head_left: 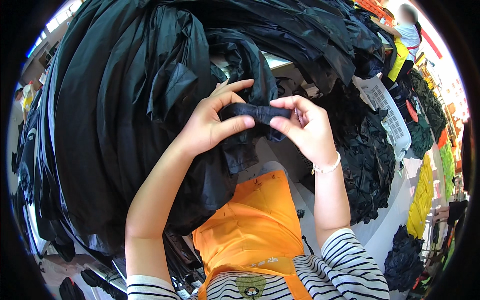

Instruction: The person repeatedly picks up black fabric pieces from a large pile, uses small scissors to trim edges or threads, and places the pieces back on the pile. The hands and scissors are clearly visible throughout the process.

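Both my hands pinch a narrow, dark band of black fabric [257,112], perhaps a cuff or waistband of a garment, stretched level between them. My left hand [212,117] grips its left end, thumb in front and fingers behind, with some fingers spread upward. At the right end, thumb and forefinger of my right hand [302,120] close on the same band. Black garment fabric [252,65] rises behind the band, and more hangs below it. A large heap of black garments [105,120] fills the left, close beside my left forearm.
An orange apron [255,210] covers my lap. To the right lie a pile of black fabric [362,155], a white plastic basket [385,112] and yellow cloth [421,197]. Another person [406,37] stands at the far right, reaching toward the heap.
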`<state>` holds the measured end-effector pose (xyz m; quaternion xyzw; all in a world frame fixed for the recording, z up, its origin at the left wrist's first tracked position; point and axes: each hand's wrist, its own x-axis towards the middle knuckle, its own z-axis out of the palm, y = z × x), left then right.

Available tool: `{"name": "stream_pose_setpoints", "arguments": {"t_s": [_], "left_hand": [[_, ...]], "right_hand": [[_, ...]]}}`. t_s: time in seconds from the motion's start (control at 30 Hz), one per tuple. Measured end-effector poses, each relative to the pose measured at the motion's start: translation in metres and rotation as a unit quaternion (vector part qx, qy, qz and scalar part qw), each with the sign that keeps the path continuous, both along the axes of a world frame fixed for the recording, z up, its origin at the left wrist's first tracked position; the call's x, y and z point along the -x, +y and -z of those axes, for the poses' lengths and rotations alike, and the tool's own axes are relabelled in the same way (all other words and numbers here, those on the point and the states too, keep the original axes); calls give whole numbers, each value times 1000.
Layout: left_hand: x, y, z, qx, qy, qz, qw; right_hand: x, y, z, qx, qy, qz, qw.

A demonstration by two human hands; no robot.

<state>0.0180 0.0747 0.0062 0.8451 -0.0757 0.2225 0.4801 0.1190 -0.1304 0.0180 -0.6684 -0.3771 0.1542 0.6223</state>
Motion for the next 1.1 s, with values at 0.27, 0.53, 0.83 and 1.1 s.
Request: {"name": "stream_pose_setpoints", "arguments": {"t_s": [0.27, 0.53, 0.83, 1.1], "left_hand": [[10, -11, 34, -369, -332, -151, 855], [16, -15, 48, -345, -328, -123, 871], [60, -50, 25, -481, -138, 58, 864], [-10, -18, -93, -369, -57, 5, 928]], "right_hand": [[3, -16, 36, -53, -457, 113, 881], [7, -25, 58, -102, -504, 106, 851], [-10, 30, 88, -58, -63, -29, 996], [91, 83, 80, -173, 55, -217, 959]]}}
